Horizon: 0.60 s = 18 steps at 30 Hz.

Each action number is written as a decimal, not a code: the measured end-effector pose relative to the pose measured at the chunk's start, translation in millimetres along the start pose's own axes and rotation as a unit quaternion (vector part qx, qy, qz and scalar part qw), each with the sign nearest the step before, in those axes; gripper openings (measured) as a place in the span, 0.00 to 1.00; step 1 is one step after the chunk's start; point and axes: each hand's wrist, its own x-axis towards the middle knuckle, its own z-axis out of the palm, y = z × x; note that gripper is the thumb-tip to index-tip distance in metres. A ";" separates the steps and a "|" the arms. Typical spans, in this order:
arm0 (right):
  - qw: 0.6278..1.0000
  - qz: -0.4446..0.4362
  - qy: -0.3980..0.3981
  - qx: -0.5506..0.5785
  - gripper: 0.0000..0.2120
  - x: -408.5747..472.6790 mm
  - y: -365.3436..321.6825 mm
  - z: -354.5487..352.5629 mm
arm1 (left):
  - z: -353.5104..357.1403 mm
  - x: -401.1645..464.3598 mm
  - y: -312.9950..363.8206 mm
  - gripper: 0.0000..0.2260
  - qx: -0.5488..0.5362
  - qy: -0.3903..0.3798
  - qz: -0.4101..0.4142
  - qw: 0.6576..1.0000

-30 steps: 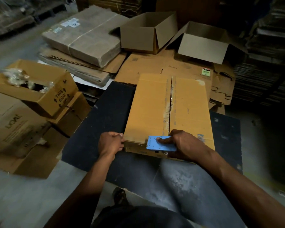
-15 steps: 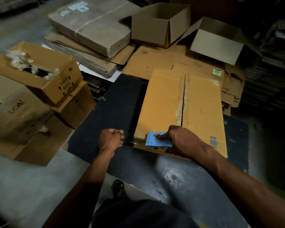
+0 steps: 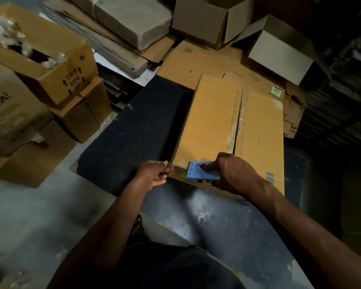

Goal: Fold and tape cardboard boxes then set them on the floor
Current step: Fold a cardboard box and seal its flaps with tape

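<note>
The box lay right of the frame's centre on a dark mat, its two top flaps folded shut and meeting in a seam that ran away toward the upper frame. The right hand gripped a blue tape dispenser at the near edge, close to the seam's near end, probably so a strip could start on the side wall and run up over the flaps. The left hand pinched at the near left corner of the box, fingers curled; it seemed to hold a clear tape end taut, though the tape itself was hard to make out.

Grey floor filled the lower left. Open boxes sat along the top of the frame behind flattened cardboard, and a box printed "THIS SIDE UP" stood at the upper left. The room was dim and cluttered.
</note>
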 end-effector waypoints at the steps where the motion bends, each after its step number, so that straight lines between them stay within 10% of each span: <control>1: 1.000 0.000 -0.002 0.000 0.31 0.4 -0.1 -1.3 | -1.0 2.0 0.8 0.04 0.002 -0.011 -0.008 1.000; 10: 1.000 -0.003 -0.012 -0.006 0.30 2.5 -3.6 -5.4 | 7.6 1.3 -4.3 0.06 0.029 0.008 0.017 0.999; 18: 1.000 0.002 -0.019 -0.023 0.31 2.8 -4.9 -8.5 | 24.9 -8.4 -6.8 0.13 0.303 0.121 0.144 0.934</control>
